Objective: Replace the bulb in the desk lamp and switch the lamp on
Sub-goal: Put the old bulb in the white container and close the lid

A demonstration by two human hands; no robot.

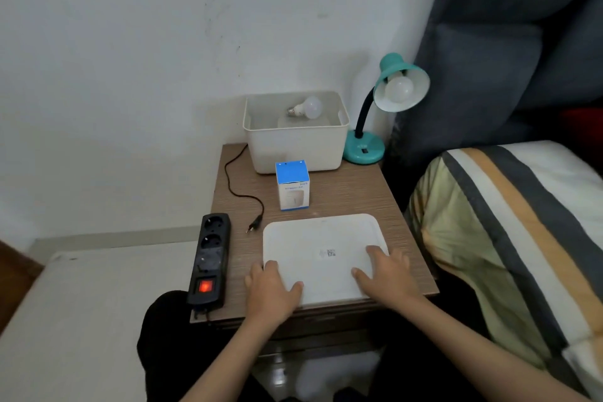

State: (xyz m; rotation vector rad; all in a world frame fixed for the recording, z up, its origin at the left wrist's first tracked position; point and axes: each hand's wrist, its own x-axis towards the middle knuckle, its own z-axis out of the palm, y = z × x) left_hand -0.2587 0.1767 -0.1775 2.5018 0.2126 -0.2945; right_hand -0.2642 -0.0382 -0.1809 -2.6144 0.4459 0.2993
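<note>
On the left edge of the worktop (359, 192) lies a black power strip (210, 258). Its long side runs away from you, and its red switch (205, 286) glows at the end near you. Just beside it the lamp's black plug (254, 224) lies loose on the wood, not in a socket. Its cord (233, 179) curls back toward the wall.

Your left hand (270, 292) lies flat, palm down, on the near left corner of the white lid (323, 254). The fingers are spread and grip nothing.

Behind the lid stands a small blue and white box (292, 184), upright. Behind that is a white bin (295, 130). Inside it lies a spare bulb (305, 107) on its side, with the metal screw end pointing left and the round end right.

Your right hand (386, 274) lies flat on the near right part of the lid, fingers spread, also gripping nothing. Your two hands are well apart.

At the back right corner stands the teal desk lamp (363, 148). Its black neck bends up and right, and the shade (401, 85) tips toward you. A white bulb (398, 87) sits in the shade, round end facing you. It is not lit.
</note>
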